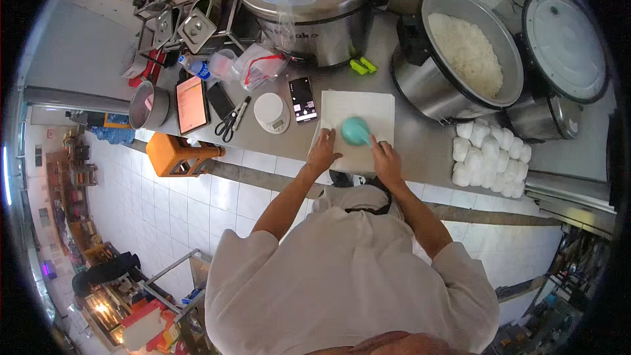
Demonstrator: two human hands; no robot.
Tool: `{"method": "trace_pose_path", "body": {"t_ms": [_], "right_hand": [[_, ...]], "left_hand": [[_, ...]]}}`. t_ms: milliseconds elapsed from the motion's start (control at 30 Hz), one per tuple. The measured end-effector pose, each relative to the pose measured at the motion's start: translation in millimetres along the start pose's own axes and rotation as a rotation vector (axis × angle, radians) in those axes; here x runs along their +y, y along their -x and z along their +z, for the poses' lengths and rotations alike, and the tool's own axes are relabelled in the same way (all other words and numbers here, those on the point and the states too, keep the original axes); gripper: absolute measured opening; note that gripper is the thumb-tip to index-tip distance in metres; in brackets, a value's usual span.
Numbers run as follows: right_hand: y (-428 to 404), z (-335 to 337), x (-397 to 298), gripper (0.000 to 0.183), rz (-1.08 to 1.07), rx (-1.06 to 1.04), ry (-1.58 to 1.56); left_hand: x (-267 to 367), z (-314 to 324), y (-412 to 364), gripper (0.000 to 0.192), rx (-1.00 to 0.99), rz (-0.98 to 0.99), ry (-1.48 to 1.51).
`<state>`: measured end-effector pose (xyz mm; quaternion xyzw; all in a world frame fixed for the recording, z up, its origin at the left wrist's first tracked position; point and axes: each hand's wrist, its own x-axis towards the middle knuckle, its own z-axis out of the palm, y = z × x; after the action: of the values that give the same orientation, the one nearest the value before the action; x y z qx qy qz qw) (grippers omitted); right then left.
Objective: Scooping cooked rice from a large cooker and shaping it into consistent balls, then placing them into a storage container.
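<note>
My right hand [386,160] grips the handle of a turquoise rice scoop [355,130]. The scoop's rounded bowl faces up and lies over white wrapping paper [359,103] on the steel counter. Whatever is beneath the bowl is hidden. My left hand [323,152] rests on the paper's left edge, thumb apart from the fingers and nothing visible in it. Cooked white rice [466,54] partly fills an open, tilted steel rice cooker [434,86] to the right. Several white wrapped packets [490,158] are stacked at the counter's right front.
Left of the paper lie a phone [302,100], a white digital scale [271,112], scissors [227,126] and a tablet [192,104]. A large lidded cooker [315,34] stands behind, near bright green objects [363,65]. An orange stool [172,155] stands below the counter's left front.
</note>
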<state>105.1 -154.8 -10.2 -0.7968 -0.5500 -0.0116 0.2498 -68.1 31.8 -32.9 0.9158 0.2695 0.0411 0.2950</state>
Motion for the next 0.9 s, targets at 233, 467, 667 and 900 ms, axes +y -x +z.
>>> {"method": "trace_pose_path", "body": {"t_ms": [233, 467, 667, 900], "right_hand": [[-64.1, -140.5, -15.2, 0.052, 0.049, 0.458, -0.143], [-150.9, -280.7, 69.0, 0.044, 0.291, 0.578, 0.404], [-79.7, -166.1, -17.9, 0.043, -0.109, 0.023, -0.132], [9.2, -61.0, -3.3, 0.036, 0.169, -0.254, -0.273]], "left_hand": [[13.8, -0.4, 9.7, 0.041, -0.023, 0.373, -0.126], [6.5, -2.5, -5.3, 0.026, -0.163, 0.636, -0.329], [-2.1, -3.3, -10.9, 0.025, -0.207, 0.607, -0.348], [9.5, -18.8, -9.9, 0.021, -0.158, 0.53, -0.061]]}}
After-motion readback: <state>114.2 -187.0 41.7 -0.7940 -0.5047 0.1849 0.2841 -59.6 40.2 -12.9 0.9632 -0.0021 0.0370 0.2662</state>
